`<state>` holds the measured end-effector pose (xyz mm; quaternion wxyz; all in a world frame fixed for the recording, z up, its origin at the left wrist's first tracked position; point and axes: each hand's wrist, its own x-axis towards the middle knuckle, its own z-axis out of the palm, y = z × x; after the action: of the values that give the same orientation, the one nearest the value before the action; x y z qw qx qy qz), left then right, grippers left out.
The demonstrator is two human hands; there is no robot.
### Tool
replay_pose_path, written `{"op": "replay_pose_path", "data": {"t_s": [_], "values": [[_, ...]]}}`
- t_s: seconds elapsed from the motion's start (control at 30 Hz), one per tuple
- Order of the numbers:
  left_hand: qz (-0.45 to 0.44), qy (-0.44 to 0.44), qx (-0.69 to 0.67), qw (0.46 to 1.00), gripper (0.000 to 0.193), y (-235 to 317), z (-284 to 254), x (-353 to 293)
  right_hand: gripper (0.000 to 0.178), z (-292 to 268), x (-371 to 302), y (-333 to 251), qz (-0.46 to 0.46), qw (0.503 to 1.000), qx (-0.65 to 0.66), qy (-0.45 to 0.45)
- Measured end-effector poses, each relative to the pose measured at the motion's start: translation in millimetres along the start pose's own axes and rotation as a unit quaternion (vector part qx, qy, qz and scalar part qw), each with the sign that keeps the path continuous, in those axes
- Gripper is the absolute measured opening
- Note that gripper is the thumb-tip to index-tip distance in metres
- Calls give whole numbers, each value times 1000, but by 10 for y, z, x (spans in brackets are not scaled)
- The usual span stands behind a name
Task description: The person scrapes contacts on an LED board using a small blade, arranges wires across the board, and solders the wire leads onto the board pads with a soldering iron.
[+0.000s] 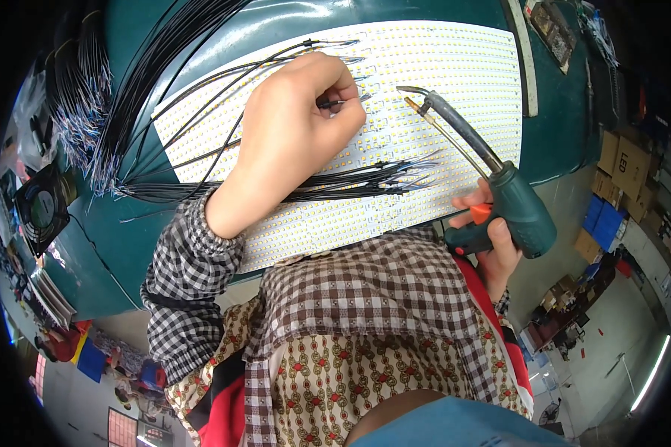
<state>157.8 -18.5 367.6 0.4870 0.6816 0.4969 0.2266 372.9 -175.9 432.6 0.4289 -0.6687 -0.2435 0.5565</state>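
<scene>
My left hand [298, 119] pinches the end of a black wire [343, 103] over a white LED panel [455, 67] dotted with rows of small yellowish chips. The stripped wire tip points right, close to the panel's middle strip. In my right hand [492, 231] is a green soldering gun [525, 212] with an orange-red trigger. Its dark bent tip [414, 91] and thin feed tube hover over the panel, right of the wire and apart from it. A bundle of black wires [350, 181] with bare ends lies across the panel below my left hand.
Thick bundles of black wires [130, 97] spread over the green table [97, 246] on the left. A small black fan [41, 212] stands at the left edge. A metal bar [528, 74] and a brownish block [552, 33] lie at the far right. Cardboard boxes [626, 167] are stacked beyond.
</scene>
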Motion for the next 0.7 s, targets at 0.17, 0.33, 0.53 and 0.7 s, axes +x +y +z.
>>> {"op": "replay_pose_path", "data": {"t_s": [0.17,0.33,0.53,0.7], "values": [[9,-7,-36,999,5,-43,-8,9,61,61,-9,-20,-1,1000,-14,10],[14,-43,5,999,5,-25,-50,23,60,94,-24,-36,-4,999,-25,19],[12,-17,-19,1000,5,-16,-34,33,59,119,-15,-43,-10,999,-31,8],[13,-14,3,1000,6,-3,-24,32,60,158,-25,-17,-12,999,-28,22]]}}
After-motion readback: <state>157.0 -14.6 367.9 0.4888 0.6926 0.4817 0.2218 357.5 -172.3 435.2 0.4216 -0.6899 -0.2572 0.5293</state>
